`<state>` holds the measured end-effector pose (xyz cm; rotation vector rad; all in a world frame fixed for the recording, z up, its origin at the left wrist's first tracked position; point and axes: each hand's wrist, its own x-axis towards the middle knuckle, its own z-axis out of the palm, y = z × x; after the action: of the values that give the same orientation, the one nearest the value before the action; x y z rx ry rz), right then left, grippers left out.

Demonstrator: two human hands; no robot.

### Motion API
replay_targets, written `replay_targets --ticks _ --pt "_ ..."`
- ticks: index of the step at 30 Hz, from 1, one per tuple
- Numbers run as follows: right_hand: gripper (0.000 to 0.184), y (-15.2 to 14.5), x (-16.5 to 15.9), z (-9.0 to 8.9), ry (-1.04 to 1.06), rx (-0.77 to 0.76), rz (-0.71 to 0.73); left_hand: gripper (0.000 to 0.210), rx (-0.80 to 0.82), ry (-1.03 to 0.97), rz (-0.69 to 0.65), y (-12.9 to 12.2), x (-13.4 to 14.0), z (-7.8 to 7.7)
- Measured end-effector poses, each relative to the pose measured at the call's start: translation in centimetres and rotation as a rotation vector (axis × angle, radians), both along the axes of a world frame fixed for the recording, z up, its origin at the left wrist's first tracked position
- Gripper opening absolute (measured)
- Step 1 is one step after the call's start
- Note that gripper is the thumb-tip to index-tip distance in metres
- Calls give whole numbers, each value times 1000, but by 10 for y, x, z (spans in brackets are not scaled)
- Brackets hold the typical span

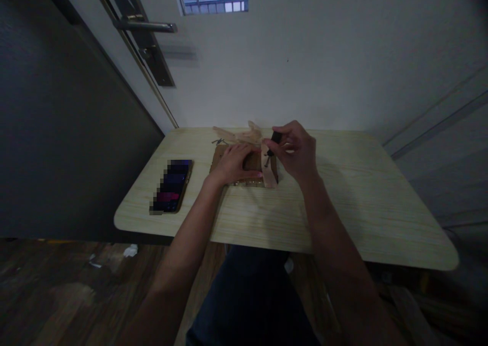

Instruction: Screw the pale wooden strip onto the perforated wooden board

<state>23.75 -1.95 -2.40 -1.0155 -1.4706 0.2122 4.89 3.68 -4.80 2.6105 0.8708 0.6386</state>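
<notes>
My left hand (237, 162) lies spread on a piece of brown cardboard (252, 163), thumb and fingers apart, pressing it against the table. A pale beige strip (269, 175) runs across the cardboard's right end, close to my left fingertips. Above that strip, my right hand (296, 147) pinches a short black-handled tool (276, 138). It slants down to the left, with a thin dark piece at its lower end meeting the strip; whether this is a shaft or a screw I cannot make out. Behind the cardboard lie crumpled beige strips (244, 134) and some small dark thin pieces (218, 141).
A phone (172, 185) lies on the left of the pale wooden table (358, 198). The table's far edge meets a white door (324, 56) with a metal handle (147, 26). My legs (251, 295) are under the near edge. White scraps (130, 250) lie on the floor.
</notes>
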Motion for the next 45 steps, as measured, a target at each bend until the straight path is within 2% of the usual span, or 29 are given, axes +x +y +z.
replay_targets --ticks 7,11,17,22,24,34,40,45 --pt "31 -1 -4 2 -105 71 -160 66 -21 25 7 -1 1 4" --pt "32 0 -5 1 -125 47 -195 67 -14 17 5 0 0 2" --pt "37 -1 -2 1 -209 -26 21 69 5 0 -3 4 0 -3" --pt "47 -5 0 6 -101 -115 284 66 6 -1 -4 3 0 -4" --pt "52 -5 3 7 -64 -116 314 66 4 -2 -7 3 -1 -3" --pt "45 3 10 3 54 -126 234 66 -13 20 12 -1 1 2" --pt "46 1 7 3 48 -119 103 66 -14 15 16 0 1 0" --pt "44 3 3 -1 -11 -44 -56 68 -19 18 5 1 0 1"
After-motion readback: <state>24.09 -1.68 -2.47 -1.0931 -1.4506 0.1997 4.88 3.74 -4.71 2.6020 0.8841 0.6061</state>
